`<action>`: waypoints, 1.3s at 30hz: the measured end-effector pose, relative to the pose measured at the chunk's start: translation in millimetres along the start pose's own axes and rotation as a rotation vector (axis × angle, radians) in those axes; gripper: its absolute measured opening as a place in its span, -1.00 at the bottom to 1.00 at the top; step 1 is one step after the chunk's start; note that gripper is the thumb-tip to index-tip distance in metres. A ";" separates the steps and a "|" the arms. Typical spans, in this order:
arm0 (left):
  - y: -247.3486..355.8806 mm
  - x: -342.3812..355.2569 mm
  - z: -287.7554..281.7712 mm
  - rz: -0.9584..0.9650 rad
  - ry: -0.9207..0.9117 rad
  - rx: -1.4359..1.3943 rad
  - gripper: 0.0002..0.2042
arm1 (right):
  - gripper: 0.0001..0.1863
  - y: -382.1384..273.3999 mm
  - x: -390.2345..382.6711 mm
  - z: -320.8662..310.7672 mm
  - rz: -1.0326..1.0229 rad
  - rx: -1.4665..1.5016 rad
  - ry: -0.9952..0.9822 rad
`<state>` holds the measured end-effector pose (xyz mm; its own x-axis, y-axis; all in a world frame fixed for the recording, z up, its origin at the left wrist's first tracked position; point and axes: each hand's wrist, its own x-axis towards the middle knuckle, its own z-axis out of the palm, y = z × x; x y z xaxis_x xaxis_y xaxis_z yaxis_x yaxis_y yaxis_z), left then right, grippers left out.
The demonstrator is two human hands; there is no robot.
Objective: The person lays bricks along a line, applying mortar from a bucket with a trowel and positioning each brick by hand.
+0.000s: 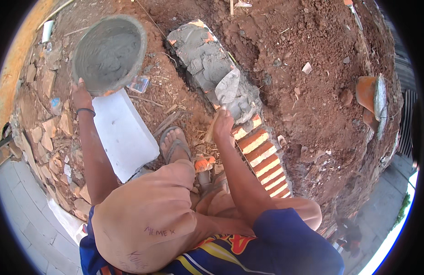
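My left hand [82, 95] is closed on the near rim of a round basin [106, 52] of wet grey mortar at the upper left. My right hand [223, 124] grips a trowel [226, 86] by its handle; its blade rests on the wet grey mortar [193, 55] spread along a low strip of brickwork at upper centre. Just below that hand, a row of orange bricks [262, 160] with pale mortar edges continues toward me. A white sheet [127, 135] lies on the ground under and below the basin's near side.
My sandalled foot [174, 145] is on the dirt between sheet and brickwork. Red soil [313, 101] rises at the right, with an orange, mortar-crusted object [370, 96] on it. Broken stones [51, 137] lie at the left beside grey paving [24, 206].
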<state>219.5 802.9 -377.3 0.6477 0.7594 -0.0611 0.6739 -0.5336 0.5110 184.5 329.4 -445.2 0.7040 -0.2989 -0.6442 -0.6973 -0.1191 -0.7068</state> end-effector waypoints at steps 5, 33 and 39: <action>12.2 -6.2 16.1 0.049 -0.004 -0.226 -0.47 | -0.63 -5.3 39.5 4.7 -0.664 -0.852 0.021; 17.1 -13.6 4.7 -0.032 0.052 -0.267 -0.56 | -0.51 -92.4 14.1 74.0 -0.530 -1.132 -0.302; 15.7 -16.1 13.1 -0.044 0.041 -0.350 -0.58 | -0.61 -24.9 -36.0 -60.9 -0.308 -1.438 -0.423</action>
<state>224.3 777.4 -379.5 0.6012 0.7970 -0.0583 0.5332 -0.3457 0.7722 168.3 285.5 -386.7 0.6531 0.1622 -0.7397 0.1183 -0.9866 -0.1120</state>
